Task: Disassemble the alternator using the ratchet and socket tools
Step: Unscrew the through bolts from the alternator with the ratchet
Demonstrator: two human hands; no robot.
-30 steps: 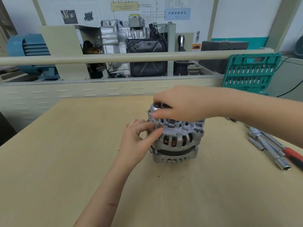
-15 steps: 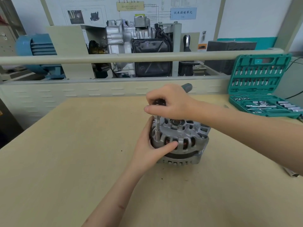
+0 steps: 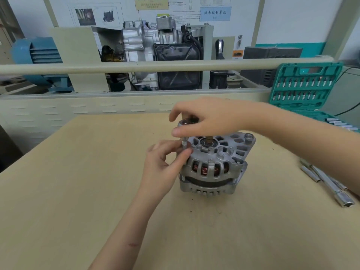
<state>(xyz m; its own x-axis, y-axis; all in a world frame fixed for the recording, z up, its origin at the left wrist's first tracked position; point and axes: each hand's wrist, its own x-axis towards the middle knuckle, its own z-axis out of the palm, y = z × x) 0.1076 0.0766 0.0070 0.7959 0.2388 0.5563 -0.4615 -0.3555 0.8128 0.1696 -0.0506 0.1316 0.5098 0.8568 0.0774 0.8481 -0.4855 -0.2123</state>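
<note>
Right hand (image 3: 206, 119) grips ratchet (image 3: 185, 122); left hand (image 3: 165, 162) pinches socket (image 3: 184, 143) on alternator (image 3: 214, 164). Tilting risks slipping off the bolt.

Automotive training workshop: cutaway gearbox (image 3: 161, 55), socket set (image 3: 303, 86).

From my seat, the wooden table (image 3: 78, 191) ends at a beige rail (image 3: 136, 65). Behind that rail stands a cutaway gearbox (image 3: 159, 53), with a blue motor (image 3: 37, 55) to its left and a black box (image 3: 270, 53) to its right. Wall diagrams (image 3: 215, 13) hang above the gearbox.
</note>
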